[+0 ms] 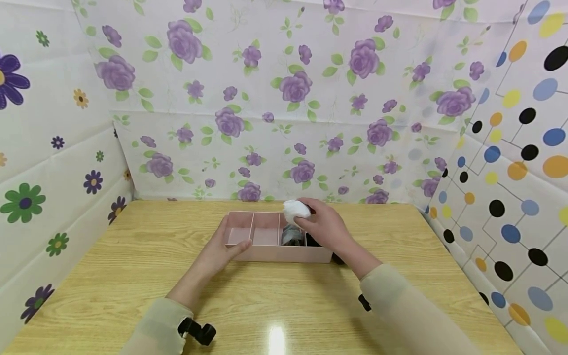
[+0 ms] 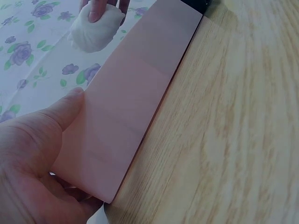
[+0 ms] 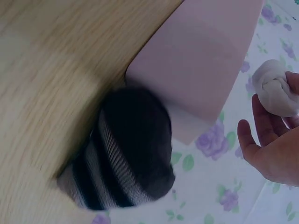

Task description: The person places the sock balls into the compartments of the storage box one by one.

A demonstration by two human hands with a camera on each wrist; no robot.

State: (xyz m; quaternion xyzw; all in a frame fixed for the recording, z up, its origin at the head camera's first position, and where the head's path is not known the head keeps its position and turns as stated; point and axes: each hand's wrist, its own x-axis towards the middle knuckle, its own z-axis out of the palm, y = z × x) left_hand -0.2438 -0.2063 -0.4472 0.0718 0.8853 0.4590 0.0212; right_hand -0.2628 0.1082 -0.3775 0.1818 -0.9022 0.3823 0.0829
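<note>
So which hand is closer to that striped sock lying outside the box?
The right hand, holding a white sock ball above the pink box, near the striped sock at that end. The left hand grips the box's opposite end.

Bright, even light fills the head view, with a white glare spot on the table [image 1: 276, 339] at bottom centre. Edges bend wide-angle. The right wrist view is motion-blurred; the left wrist view looks soft and bluish.

Matt pink plastic tray [image 1: 284, 254], glossy wooden table [image 1: 133, 276]
</note>
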